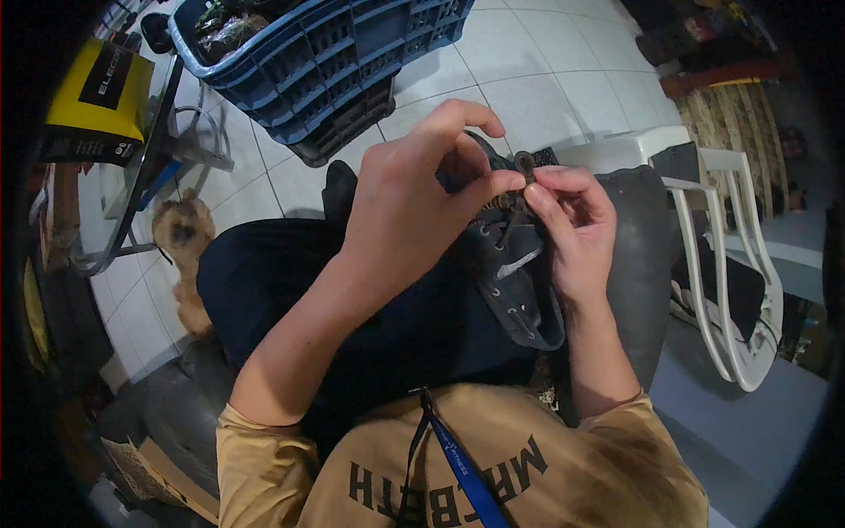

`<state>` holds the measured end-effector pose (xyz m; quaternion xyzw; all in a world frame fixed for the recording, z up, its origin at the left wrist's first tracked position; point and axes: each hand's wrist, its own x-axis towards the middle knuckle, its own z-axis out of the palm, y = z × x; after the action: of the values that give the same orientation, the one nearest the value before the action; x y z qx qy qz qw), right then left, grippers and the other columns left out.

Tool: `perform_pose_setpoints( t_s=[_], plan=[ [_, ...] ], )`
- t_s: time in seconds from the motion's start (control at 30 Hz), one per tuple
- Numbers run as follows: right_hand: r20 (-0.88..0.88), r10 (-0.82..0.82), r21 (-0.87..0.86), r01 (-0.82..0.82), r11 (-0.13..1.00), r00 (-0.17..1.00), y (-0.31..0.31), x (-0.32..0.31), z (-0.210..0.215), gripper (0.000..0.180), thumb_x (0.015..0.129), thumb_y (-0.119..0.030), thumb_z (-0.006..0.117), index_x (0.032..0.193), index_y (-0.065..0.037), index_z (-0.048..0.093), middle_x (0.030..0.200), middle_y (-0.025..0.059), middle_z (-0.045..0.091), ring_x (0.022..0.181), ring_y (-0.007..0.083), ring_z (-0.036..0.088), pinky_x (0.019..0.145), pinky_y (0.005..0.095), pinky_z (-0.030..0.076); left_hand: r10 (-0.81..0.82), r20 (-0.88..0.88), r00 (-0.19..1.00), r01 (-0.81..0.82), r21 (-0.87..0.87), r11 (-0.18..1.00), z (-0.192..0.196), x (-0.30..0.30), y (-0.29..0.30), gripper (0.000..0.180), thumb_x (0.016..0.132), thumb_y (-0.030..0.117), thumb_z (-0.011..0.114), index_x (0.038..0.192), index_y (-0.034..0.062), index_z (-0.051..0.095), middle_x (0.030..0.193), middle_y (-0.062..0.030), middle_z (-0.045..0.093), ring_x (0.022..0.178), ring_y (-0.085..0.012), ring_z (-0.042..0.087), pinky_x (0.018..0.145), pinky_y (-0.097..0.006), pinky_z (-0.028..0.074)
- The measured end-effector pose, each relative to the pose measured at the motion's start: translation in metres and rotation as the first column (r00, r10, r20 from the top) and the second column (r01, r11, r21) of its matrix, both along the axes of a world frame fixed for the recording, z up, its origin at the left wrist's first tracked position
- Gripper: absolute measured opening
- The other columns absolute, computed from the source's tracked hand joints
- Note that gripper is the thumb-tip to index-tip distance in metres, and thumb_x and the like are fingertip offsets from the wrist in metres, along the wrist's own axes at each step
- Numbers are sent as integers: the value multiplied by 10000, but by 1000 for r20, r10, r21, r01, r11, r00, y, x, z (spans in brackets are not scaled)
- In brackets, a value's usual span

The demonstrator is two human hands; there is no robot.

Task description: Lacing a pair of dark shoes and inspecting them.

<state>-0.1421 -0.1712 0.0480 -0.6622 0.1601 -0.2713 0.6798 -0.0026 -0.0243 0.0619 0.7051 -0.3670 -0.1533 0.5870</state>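
A dark grey-blue lace-up shoe (509, 295) with metal eyelets rests on my lap, its heel end towards me. A brown shoelace (525, 162) stands up in a small loop above the shoe's tongue. My right hand (576, 216) pinches the base of this loop between thumb and forefinger. From the other side my left hand (422, 172) reaches over the shoe. Its thumb tip meets the lace by the right fingertips, while its forefinger arches above, apart from the thumb. The left hand hides much of the shoe's toe part.
A blue plastic crate (326, 66) full of things sits on a dark crate ahead. A small brown dog (183, 255) is on the tiled floor at left, near a table with a yellow-and-black bag (101, 97). A white plastic chair (726, 264) stands right.
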Motion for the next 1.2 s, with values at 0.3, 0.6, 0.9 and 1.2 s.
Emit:
perform_pose_setpoints(
  t_s=[0.3,0.6,0.9,1.2],
  plan=[
    [-1,24,-102,-24,994,1000,2,2,2,163,938,78,738,1087,14,721,1102,84,716,984,105,666,864,235,527,-205,-311,928,140,-219,966,-8,-1,-1,411,917,1,793,1286,16,612,1001,-63,768,908,-76,697,808,-225,543],
    [-34,0,-14,0,1000,999,7,3,8,249,946,79,725,1185,28,683,1070,83,720,978,99,665,868,233,535,-286,-477,831,166,-277,946,-12,4,-2,381,943,-1,768,1270,24,575,1043,-85,763,997,-97,712,864,-235,556],
    [-76,-20,-87,13,996,997,7,2,8,220,934,50,755,1153,44,737,1094,85,735,958,108,676,869,237,534,-241,-350,905,133,-306,943,-31,-4,-6,291,968,-14,738,1191,28,555,1104,-92,737,1023,-99,700,889,-246,559],
    [70,-83,-380,103,919,994,9,9,5,188,871,80,783,1050,32,751,1026,109,751,929,168,705,858,284,543,-312,-425,850,192,-301,934,-1,6,-1,314,960,31,735,1234,15,582,1029,-53,724,960,-78,679,870,-233,534]
  ],
)
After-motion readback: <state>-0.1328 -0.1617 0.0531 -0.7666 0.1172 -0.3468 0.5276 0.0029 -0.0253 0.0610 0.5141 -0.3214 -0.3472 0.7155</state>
